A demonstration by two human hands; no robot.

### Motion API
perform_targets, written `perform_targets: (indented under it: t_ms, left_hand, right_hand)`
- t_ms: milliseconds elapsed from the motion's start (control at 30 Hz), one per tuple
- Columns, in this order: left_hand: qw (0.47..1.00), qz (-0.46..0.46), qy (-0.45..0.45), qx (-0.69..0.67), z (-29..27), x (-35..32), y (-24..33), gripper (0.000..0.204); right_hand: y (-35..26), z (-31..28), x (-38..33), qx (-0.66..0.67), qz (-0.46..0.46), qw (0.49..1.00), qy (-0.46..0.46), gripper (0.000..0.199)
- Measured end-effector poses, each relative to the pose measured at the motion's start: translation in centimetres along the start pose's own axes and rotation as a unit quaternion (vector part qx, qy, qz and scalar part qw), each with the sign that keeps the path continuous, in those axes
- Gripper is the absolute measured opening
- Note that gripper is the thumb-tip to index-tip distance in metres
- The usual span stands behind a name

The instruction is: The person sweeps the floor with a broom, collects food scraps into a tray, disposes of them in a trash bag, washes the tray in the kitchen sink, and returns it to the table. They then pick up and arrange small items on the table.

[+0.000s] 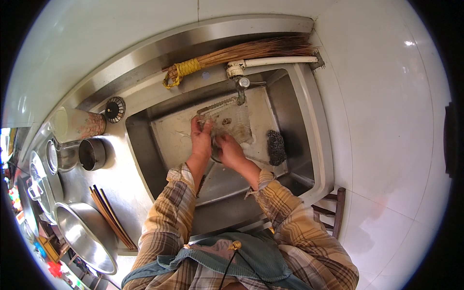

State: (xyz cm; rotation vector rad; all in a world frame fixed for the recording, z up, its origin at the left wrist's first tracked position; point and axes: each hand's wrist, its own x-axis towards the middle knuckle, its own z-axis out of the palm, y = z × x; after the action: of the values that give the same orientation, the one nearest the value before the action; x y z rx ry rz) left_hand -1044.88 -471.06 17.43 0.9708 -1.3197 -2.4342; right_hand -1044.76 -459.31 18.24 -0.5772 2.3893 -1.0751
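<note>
Both of my hands are down inside the steel sink [164, 137], close together below the running tap [242, 84]. The fingers of my left hand [200, 137] curl round something at the edge of the splashing water. Just to its right, my right hand [233, 152] is closed too, fingertips turned inward. A roundish, see-through or shiny edge shows between them, but water and fingers hide what it is. Behind the hands, a ridged, see-through patch [244, 121] lies under the stream, too blurred to name. A dark mesh scrubber [276, 148] rests at the sink's right side.
A twig brush [261, 50] bound with yellow cord lies along the back ledge by a white pipe [280, 61]. On the left counter are a drain strainer [115, 109], a patterned container [79, 124], a metal cup [92, 154], chopsticks [112, 216] and a steel bowl [86, 237].
</note>
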Motion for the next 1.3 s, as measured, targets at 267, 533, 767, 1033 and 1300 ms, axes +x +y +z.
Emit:
perform_targets:
  t_ms: [267,533,767,1033,1300]
  left_hand:
    - [0.995,0.060,-0.020,0.079,0.2,-0.2,1.3,0.041]
    - [0.985,0.116,-0.015,0.130,0.3,-0.5,0.9,0.043]
    - [0.997,0.046,0.029,0.059,0.0,-0.5,0.5,0.035]
    - [0.998,-0.059,-0.010,-0.010,-1.0,-1.1,0.6,0.032]
    - [0.993,-0.102,0.029,-0.051,-0.2,-1.6,2.1,0.030]
  right_hand:
    - [3.9,-7.6,2.2,-0.329,-0.136,0.933,0.050,0.026]
    - [1.5,-7.1,4.1,-0.348,-0.128,0.922,0.113,0.033]
    - [3.4,-2.9,0.4,-0.212,0.037,0.976,0.037,0.031]
    - [-0.6,-1.8,4.2,0.085,-0.007,0.974,0.208,0.024]
    - [2.0,-1.4,0.2,-0.056,-0.099,0.992,-0.053,0.021]
